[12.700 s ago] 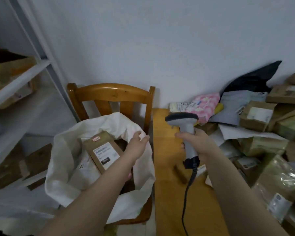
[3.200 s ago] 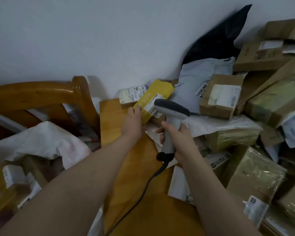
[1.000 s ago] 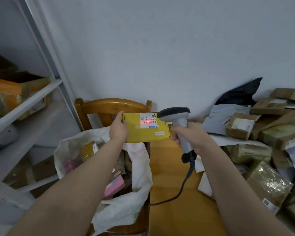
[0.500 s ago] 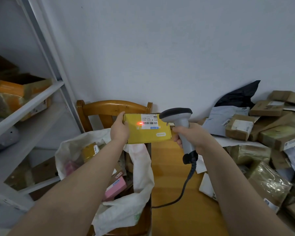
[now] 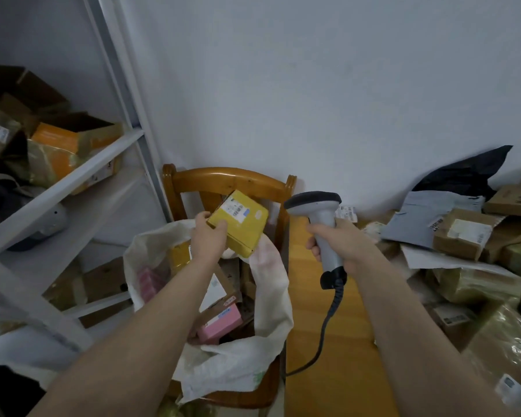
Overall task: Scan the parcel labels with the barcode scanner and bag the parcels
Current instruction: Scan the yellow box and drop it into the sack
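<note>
yellow parcel (image 5: 239,224): half a second ago held level at the scanner with red light on its label; now tilted, no light, swung over the white bag (image 5: 272,299) on the chair.
left hand (image 5: 208,236): clamped on the parcel's near corner.
right hand (image 5: 342,245): wrapped round the barcode scanner (image 5: 321,218) handle, above the tabletop (image 5: 337,371).
meaning: scan looks done; the drop into the bag likely comes next.

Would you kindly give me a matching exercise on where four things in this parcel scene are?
1. yellow cardboard parcel
2. grey handheld barcode scanner
3. pink box
4. white plastic bag

A. on the wooden chair
B. gripped by the right hand
C. inside the white plastic bag
D. held by the left hand

Pairs: 1-D, 2-B, 3-C, 4-A
</note>
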